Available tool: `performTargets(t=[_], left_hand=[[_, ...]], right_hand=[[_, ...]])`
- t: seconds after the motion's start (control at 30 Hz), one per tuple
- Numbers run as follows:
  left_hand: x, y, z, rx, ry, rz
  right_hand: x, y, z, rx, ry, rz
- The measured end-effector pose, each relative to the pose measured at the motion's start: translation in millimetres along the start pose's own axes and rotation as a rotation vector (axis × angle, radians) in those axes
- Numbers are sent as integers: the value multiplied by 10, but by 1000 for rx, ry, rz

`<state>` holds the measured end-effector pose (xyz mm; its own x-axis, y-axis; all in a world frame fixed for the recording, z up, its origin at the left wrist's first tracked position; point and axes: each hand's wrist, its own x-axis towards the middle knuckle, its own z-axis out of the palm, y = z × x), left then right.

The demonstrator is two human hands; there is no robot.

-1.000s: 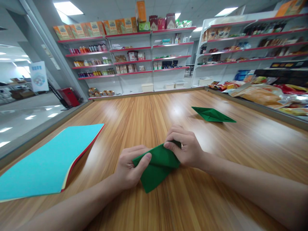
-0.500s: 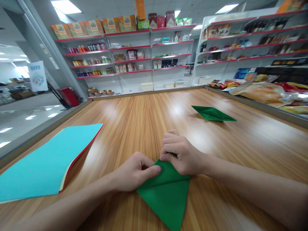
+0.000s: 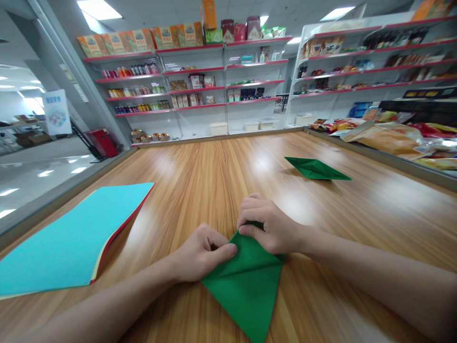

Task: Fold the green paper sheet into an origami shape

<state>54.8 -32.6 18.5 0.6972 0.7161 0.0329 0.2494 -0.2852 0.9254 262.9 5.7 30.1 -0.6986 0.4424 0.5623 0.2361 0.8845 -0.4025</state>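
Between my hands is a folded piece of green paper (image 3: 250, 281), with one corner pointing at me and a crease across its middle. My left hand (image 3: 203, 252) grips its upper left edge, thumb on top and fingers hidden beneath. At the top corner, my right hand (image 3: 269, 226) pinches the paper between thumb and curled fingers. Farther off to the right rests a folded green paper boat (image 3: 314, 169) on the wooden table (image 3: 189, 181), apart from both hands.
A stack of coloured paper (image 3: 82, 228), light blue on top, lies at the left with its near right corner lifted. Packaged goods (image 3: 385, 138) are heaped past the table's right edge. Stocked shelves (image 3: 193, 71) stand behind the table.
The green paper has been turned and lowered toward me, its corner now pointing my way. My right hand has shifted slightly left and down to its top corner. The paper boat stays put.
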Motion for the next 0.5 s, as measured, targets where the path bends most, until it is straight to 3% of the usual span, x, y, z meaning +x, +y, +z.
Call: performTargets(t=[0.17, 0.23, 0.27, 0.33, 0.43, 0.5], left_hand=[[-20, -32, -55, -19, -149, -1], [-41, -25, -70, 14, -125, 42], [-54, -19, -76, 40, -80, 78], [-82, -4, -82, 110, 75, 156], [-115, 7, -79, 225, 429, 222], [-124, 2, -70, 273, 686, 224]], right_hand=[[30, -88, 45, 61, -56, 14], [52, -137, 41, 51, -61, 24], [62, -156, 36, 31, -27, 40], [77, -171, 27, -27, 160, 117], [87, -136, 46, -30, 559, 358], [95, -105, 92, 136, 670, 558]])
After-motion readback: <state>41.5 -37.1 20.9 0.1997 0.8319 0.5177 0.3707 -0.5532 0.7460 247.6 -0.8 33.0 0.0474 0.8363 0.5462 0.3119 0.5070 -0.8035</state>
